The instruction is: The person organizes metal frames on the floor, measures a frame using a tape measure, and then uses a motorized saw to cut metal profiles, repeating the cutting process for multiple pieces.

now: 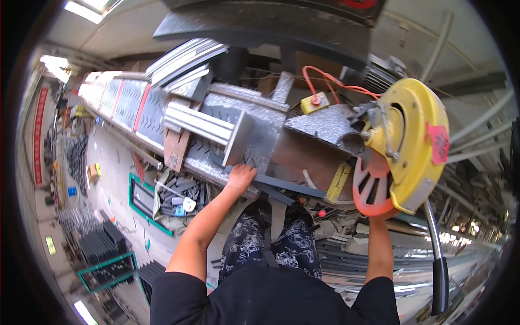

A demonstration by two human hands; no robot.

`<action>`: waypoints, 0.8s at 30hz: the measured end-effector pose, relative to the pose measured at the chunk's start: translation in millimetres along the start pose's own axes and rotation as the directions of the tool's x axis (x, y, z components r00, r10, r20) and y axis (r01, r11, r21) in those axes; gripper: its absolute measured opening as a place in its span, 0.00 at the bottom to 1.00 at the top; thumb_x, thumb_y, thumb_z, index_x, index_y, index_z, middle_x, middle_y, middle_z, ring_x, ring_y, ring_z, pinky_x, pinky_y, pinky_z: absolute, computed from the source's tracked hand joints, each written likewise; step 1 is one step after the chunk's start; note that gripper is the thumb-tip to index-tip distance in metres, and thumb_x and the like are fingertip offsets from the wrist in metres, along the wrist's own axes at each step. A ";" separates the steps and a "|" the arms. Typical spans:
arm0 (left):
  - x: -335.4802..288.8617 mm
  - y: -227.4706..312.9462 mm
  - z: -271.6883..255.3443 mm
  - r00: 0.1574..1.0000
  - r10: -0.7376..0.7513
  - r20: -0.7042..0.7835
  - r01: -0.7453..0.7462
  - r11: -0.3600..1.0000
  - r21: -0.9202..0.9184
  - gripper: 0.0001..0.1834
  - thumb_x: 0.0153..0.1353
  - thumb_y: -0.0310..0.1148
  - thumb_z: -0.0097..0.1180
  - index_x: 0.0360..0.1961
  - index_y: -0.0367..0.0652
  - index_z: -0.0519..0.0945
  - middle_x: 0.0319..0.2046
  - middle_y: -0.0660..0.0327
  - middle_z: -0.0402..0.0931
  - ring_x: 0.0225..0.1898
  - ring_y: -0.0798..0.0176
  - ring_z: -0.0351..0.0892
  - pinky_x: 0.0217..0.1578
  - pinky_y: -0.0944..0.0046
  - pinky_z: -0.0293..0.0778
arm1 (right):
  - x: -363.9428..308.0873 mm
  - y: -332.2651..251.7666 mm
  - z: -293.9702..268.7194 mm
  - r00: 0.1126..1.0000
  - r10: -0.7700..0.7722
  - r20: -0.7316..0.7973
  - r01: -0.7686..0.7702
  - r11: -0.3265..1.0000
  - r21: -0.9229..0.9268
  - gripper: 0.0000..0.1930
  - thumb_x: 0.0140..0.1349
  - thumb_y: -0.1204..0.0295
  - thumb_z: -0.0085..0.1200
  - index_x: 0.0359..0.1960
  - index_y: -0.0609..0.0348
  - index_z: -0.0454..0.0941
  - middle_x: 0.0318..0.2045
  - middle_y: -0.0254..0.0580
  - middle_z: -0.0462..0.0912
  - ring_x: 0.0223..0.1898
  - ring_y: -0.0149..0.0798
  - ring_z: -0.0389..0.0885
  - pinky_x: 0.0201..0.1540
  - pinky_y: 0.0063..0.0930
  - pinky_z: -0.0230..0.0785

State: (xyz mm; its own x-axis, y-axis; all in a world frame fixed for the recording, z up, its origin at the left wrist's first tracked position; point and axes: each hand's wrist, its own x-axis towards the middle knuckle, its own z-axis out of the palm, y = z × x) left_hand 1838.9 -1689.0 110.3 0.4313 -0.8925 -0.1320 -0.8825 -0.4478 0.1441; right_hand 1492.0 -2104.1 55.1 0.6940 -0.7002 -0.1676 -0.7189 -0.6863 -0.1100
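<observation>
Black T-shirt [271, 300] over dark, pale-patterned trousers [245, 238].
Plain-looking from here, the shirt has a short left sleeve [176, 298] and a matching right sleeve [378, 300], both ending above the elbow; the left hand [242, 176] is bare. Whitish swirls run over both trouser legs, and the narrow dark strip [268, 246] between them may be a strap.
</observation>
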 end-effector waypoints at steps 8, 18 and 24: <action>-9.9 0.1 17.0 0.988 -0.016 0.154 0.028 0.996 -0.081 0.05 0.52 0.32 0.50 0.31 0.47 0.73 0.29 0.55 0.72 0.34 0.50 0.76 0.34 0.51 0.71 | 4.0 -36.4 17.1 0.935 -0.266 -0.233 0.209 0.947 -0.243 0.23 0.56 0.66 0.57 0.51 0.64 0.71 0.47 0.56 0.77 0.53 0.56 0.72 0.54 0.46 0.63; -42.7 14.0 23.1 0.990 -0.027 -0.138 0.000 0.981 -0.194 0.05 0.53 0.35 0.50 0.29 0.50 0.76 0.28 0.56 0.74 0.35 0.51 0.77 0.32 0.54 0.71 | -101.7 -67.1 1.6 0.919 0.317 0.235 -0.394 0.706 0.589 0.12 0.57 0.70 0.59 0.37 0.62 0.71 0.27 0.39 0.75 0.27 0.36 0.76 0.27 0.34 0.69; -118.0 27.6 -43.5 0.998 -0.069 0.004 0.067 0.962 -0.266 0.05 0.51 0.35 0.52 0.28 0.48 0.74 0.23 0.59 0.75 0.31 0.53 0.77 0.32 0.55 0.71 | -212.7 -122.3 -14.2 0.827 0.379 0.416 -0.492 0.128 0.861 0.08 0.59 0.71 0.58 0.32 0.52 0.69 0.23 0.31 0.75 0.22 0.29 0.74 0.24 0.21 0.68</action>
State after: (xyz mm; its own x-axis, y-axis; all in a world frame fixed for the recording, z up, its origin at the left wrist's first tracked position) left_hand 1771.8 -1598.3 172.5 0.4901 -0.8594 -0.1455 -0.7699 -0.5051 0.3901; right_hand 1432.9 -1874.0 118.2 0.2855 -0.7567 -0.5881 -0.4661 0.4266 -0.7751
